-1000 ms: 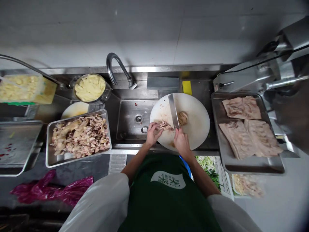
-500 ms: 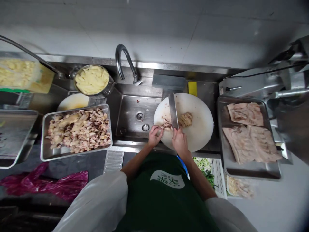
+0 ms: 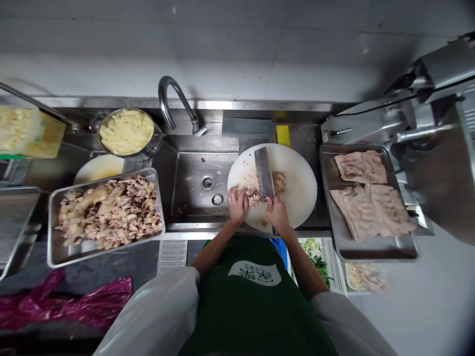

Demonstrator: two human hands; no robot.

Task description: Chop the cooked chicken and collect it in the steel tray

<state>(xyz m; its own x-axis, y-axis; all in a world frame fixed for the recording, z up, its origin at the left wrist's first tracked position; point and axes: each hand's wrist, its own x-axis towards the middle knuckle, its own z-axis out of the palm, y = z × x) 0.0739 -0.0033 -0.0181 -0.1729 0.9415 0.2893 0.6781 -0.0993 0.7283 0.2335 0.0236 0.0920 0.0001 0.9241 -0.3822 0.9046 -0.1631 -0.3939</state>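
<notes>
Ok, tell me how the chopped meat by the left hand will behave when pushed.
The chopped meat will probably scatter rather than move as one, being small, loose bits. It may slide easily, since the board looks smooth.

Cleaver [image 3: 263,170]: a broad grey blade; gripped at the handle by the right hand [image 3: 277,213], pointed away across the board [image 3: 299,193], its far end leaned slightly left.
Blade face: turned partly upward and seen broad; contact between edge and board cannot be made out.
Bits [image 3: 254,196]: pale pinkish-brown meat, finely chopped, heaped loosely just left of the blade, touched at the left side by the left hand [image 3: 238,205].
Chunk [image 3: 279,181]: tan meat, laid just right of the blade, partly hidden by it.
</notes>
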